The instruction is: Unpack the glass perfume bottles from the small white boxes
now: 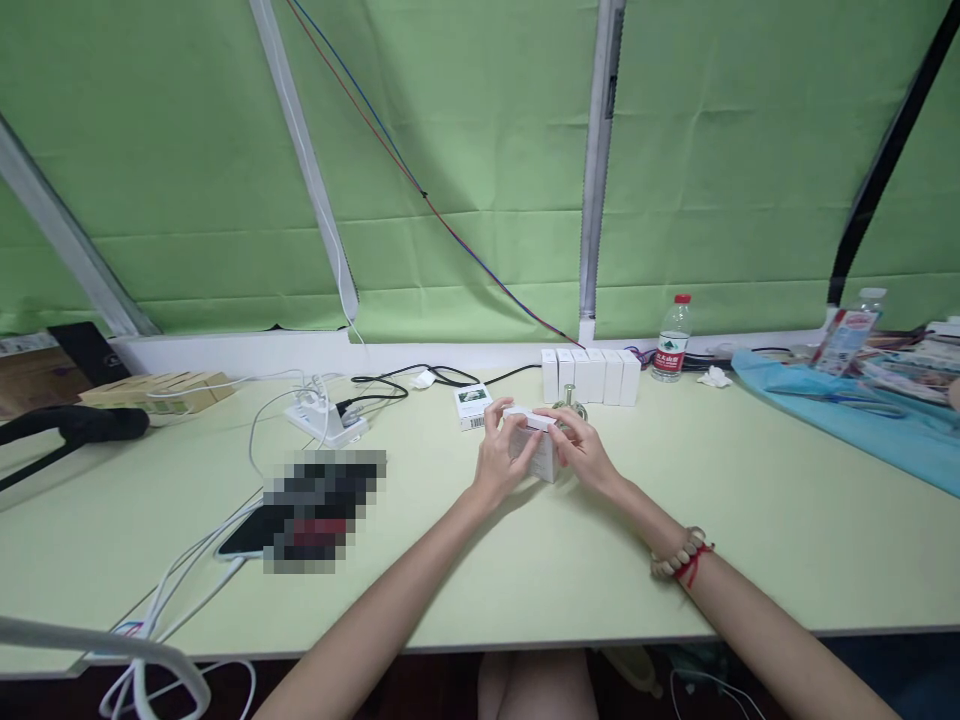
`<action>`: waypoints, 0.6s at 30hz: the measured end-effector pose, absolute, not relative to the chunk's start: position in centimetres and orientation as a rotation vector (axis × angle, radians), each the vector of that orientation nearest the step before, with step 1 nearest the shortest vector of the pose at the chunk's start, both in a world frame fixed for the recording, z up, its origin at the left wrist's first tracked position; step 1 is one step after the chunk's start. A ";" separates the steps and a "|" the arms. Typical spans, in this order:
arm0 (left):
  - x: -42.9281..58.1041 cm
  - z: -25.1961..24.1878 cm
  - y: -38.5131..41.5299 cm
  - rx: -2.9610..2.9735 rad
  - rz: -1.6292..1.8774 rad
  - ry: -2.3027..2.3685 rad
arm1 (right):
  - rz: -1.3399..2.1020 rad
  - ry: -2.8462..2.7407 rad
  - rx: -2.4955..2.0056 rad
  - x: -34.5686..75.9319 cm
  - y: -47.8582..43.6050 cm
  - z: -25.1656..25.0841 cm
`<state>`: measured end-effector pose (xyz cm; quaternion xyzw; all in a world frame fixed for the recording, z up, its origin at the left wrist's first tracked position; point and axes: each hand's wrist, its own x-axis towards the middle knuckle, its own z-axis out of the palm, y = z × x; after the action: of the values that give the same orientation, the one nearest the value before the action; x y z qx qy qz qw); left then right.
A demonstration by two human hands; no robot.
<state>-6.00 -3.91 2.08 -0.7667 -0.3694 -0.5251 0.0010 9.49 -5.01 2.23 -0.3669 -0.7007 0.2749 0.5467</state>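
Note:
A small white box stands on the pale green table at the centre. My left hand grips its left side, fingers curled over the top flap. My right hand holds its right side, fingers closed around it. Just behind my right hand, a small glass bottle pokes up. A second white box with a dark label lies flat to the left of my hands. A row of several upright white boxes stands at the back.
A water bottle stands by the wall. A power strip with cables and a phone lie on the left. Blue cloth with clutter covers the right end. Cardboard boxes sit far left.

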 end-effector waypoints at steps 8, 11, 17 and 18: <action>-5.5 1.8 -4.7 -2.423 -1.584 -1.286 | 0.767 -1.601 -0.873 9.6 -4.8 2.2; -5.6 1.7 -4.5 -2.451 -1.566 -1.261 | 0.816 -1.560 -0.884 9.7 -4.6 2.3; -6.1 1.4 -3.7 -2.486 -1.499 -1.202 | 0.839 -1.541 -0.929 9.7 -4.1 2.1; -6.1 1.4 -3.6 -2.479 -1.511 -1.188 | 0.835 -1.550 -0.925 9.7 -4.1 2.0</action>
<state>-6.13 -3.56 1.38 -0.7902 -0.3787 -0.4818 0.0025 9.72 -4.08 2.02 -0.3901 -0.6535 0.3519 0.5448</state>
